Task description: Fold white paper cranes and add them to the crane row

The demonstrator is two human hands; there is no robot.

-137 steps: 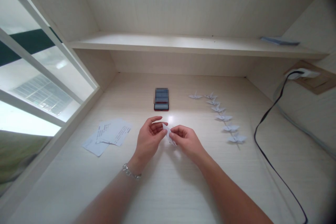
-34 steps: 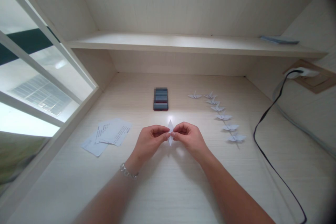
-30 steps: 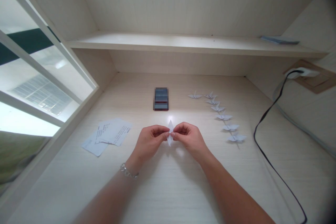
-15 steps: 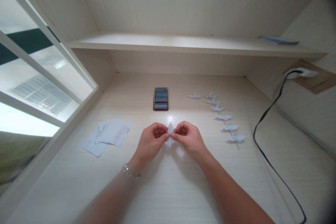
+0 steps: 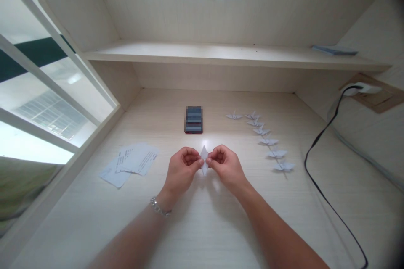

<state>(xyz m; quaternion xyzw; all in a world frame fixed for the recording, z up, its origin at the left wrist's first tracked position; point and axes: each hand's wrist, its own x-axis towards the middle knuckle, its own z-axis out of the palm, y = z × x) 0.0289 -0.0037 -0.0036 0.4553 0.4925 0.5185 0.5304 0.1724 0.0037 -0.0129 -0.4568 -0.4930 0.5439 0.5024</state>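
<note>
A small folded piece of white paper [image 5: 204, 154] stands point-up just above the pale wooden desk [image 5: 202, 227], at its middle. My left hand [image 5: 181, 169] pinches its left side, fingers curled, a bracelet on the wrist. My right hand [image 5: 225, 165] pinches its right side the same way. The lower tip of the paper shows between the two thumbs.
A curved row of several white paper cranes [image 5: 267, 141] lies to the right. A dark phone [image 5: 193, 119] rests behind my hands. Printed paper slips [image 5: 131, 162] lie at the left. A black cable [image 5: 328, 143] runs down from a wall plug [image 5: 362, 89]. A shelf [image 5: 221, 52] spans above.
Both hands have drawn slightly closer together and moved a little away from me, still pinching the folded paper. The paper, tilted 4.6 s ago, now stands point-up.
</note>
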